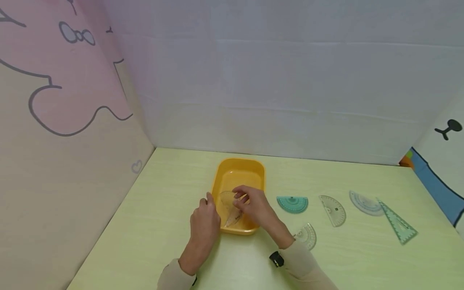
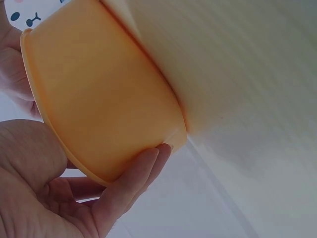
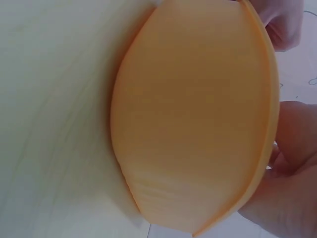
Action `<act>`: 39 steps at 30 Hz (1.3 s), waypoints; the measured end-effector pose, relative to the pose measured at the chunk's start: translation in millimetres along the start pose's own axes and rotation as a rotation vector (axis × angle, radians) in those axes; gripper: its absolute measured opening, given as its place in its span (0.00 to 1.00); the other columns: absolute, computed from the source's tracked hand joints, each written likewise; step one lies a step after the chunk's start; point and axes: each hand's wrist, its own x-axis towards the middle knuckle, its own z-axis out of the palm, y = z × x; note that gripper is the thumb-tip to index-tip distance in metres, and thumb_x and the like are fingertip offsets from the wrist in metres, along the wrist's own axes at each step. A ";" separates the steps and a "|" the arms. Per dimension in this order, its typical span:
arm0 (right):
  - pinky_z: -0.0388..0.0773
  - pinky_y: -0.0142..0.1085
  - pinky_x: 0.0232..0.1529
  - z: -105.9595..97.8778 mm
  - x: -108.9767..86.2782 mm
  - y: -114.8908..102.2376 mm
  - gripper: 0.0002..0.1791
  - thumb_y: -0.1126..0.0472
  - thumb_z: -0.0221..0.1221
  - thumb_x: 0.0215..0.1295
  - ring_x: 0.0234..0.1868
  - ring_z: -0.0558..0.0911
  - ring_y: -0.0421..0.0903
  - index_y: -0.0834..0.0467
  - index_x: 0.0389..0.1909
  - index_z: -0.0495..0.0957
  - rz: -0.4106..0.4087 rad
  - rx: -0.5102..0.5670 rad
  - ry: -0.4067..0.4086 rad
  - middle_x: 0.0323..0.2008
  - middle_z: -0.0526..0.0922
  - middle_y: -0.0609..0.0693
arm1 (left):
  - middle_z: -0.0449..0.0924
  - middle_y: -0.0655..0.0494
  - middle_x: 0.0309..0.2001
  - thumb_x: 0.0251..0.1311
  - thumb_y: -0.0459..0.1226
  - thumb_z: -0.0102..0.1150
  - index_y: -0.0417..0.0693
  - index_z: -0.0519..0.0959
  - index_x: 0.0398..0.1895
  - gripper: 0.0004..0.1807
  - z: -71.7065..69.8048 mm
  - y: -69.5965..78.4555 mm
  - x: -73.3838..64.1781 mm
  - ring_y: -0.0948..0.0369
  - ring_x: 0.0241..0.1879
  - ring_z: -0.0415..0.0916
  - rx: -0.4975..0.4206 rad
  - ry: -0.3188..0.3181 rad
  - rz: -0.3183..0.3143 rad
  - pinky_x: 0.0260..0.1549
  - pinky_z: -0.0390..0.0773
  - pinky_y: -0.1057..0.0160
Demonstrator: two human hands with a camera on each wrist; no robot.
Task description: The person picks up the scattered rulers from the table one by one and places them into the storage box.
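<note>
A yellow plastic tray [image 1: 239, 164] stands on the table, with clear drawing pieces lying in its near half. My left hand [image 1: 205, 217] holds its left side; in the left wrist view the fingers [image 2: 131, 181] lie along the outer wall near the rim. Above the tray, my right hand [image 1: 255, 204] has curled fingers and thumb at the edge of a clear protractor [image 1: 227, 197], appearing to pinch it. Just below that lies another clear piece [image 1: 233, 218] with dark print, its shape hard to make out. The tray wall [image 3: 193, 109] hides the right fingertips in the right wrist view.
Right of the tray lie a teal protractor [image 1: 292, 204], a clear protractor [image 1: 335, 211], a bluish clear protractor [image 1: 364, 204] and a green set square [image 1: 398, 224]. The right forearm partly covers another clear protractor [image 1: 309, 235]. Walls border the table's back and left.
</note>
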 end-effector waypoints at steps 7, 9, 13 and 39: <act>0.82 0.31 0.32 6.4 1.5 1.1 0.13 0.72 0.66 0.65 0.34 0.83 0.47 0.68 0.50 0.82 -0.045 -0.067 -0.033 0.40 0.86 0.57 | 0.78 0.39 0.32 0.57 0.25 0.66 0.25 0.78 0.57 0.23 -1.7 1.2 -0.5 0.48 0.16 0.77 -0.003 -0.028 -0.003 0.16 0.80 0.54; 0.82 0.32 0.33 8.4 1.7 2.2 0.13 0.73 0.65 0.65 0.33 0.83 0.47 0.68 0.50 0.82 -0.058 -0.089 -0.045 0.39 0.86 0.58 | 0.78 0.39 0.32 0.58 0.25 0.66 0.25 0.78 0.57 0.23 -1.7 1.1 -0.8 0.48 0.16 0.77 -0.001 -0.025 0.000 0.16 0.79 0.55; 0.83 0.34 0.35 11.5 2.0 3.4 0.12 0.73 0.65 0.65 0.33 0.83 0.47 0.69 0.49 0.82 -0.071 -0.129 -0.062 0.38 0.86 0.57 | 0.78 0.39 0.31 0.57 0.25 0.66 0.25 0.78 0.56 0.22 -1.1 0.8 -1.0 0.47 0.16 0.77 0.002 -0.020 0.003 0.15 0.79 0.55; 0.78 0.43 0.42 21.6 -3.7 0.3 0.13 0.72 0.68 0.62 0.36 0.76 0.49 0.71 0.46 0.82 -0.064 -0.324 -0.056 0.37 0.82 0.57 | 0.78 0.39 0.31 0.58 0.25 0.65 0.25 0.77 0.57 0.23 -2.1 0.5 0.6 0.47 0.18 0.79 0.010 -0.018 0.005 0.17 0.80 0.54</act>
